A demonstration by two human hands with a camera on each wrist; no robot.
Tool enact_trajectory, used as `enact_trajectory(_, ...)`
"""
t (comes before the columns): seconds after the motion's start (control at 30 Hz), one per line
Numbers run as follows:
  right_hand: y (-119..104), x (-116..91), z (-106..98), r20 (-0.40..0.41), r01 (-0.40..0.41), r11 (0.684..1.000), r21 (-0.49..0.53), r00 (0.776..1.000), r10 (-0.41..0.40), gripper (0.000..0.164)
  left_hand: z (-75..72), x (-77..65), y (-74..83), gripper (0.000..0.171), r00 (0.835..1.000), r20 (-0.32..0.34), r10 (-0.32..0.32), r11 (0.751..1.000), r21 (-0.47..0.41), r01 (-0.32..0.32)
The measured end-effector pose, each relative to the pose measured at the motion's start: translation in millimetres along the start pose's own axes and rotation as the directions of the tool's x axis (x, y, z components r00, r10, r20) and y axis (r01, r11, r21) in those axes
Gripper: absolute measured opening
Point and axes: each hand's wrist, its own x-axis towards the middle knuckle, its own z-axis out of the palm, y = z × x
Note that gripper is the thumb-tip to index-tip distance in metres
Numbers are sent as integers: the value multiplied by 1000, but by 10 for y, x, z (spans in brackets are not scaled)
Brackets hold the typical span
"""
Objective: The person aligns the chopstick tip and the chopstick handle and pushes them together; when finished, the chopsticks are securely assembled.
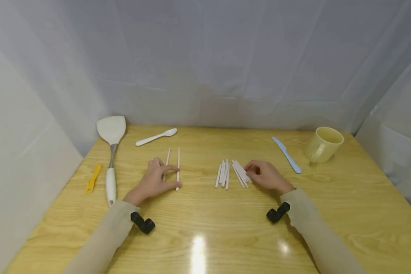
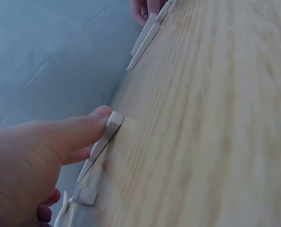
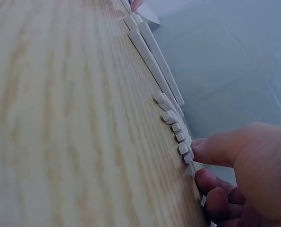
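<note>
My left hand [image 1: 154, 178] reaches over two thin white chopsticks. Its thumb and index finger touch the right-hand chopstick [image 1: 178, 156] at separate spots, the thumb by the near end. Partly covered by that hand is the other chopstick [image 1: 168, 154]. A group of several chopsticks [image 1: 222, 174] lies mid-table, with a second fanned bunch [image 1: 240, 173] just right of it. Beside this bunch, my right hand [image 1: 268, 176] touches its right edge with the thumb [image 3: 216, 147]; the other fingers are loosely bent. No chopstick is seen lifted.
On the left are a white-headed spatula [image 1: 111, 133], a yellow tool [image 1: 94, 179] and a white spoon [image 1: 156, 137]. To the right lie a light blue knife [image 1: 286, 155] and a yellow mug [image 1: 323, 144]. A pale curtain [image 1: 219, 76] hangs behind the wooden table [image 1: 198, 213].
</note>
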Motion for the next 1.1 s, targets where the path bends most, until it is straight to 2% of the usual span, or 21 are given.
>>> enact_trajectory(0.27,34,0,-28,15,0,1000,-2,1000,0,16,-105,9,-95,47,997,81,-15,1000,29,12)
enact_trajectory(0.43,29,6,-54,16,12,1000,1,1000,-12,22,-181,8,-140,46,995,100,-28,999,41,24)
enact_trajectory(0.73,9,-11,-113,50,-49,998,33,998,48,24,-315,-5,-122,43,988,148,-42,999,27,38)
enact_trajectory(0.93,10,-9,-108,44,-18,1000,20,999,17,24,-385,-29,-106,43,980,189,-61,998,19,58)
enact_trajectory(1.03,16,-4,-96,36,-11,1000,9,999,11,23,-389,-25,-110,42,980,192,-53,999,20,50)
enact_trajectory(1.1,17,-3,-91,31,-11,1000,8,999,10,22,-370,-14,-113,38,985,168,-34,999,10,33)
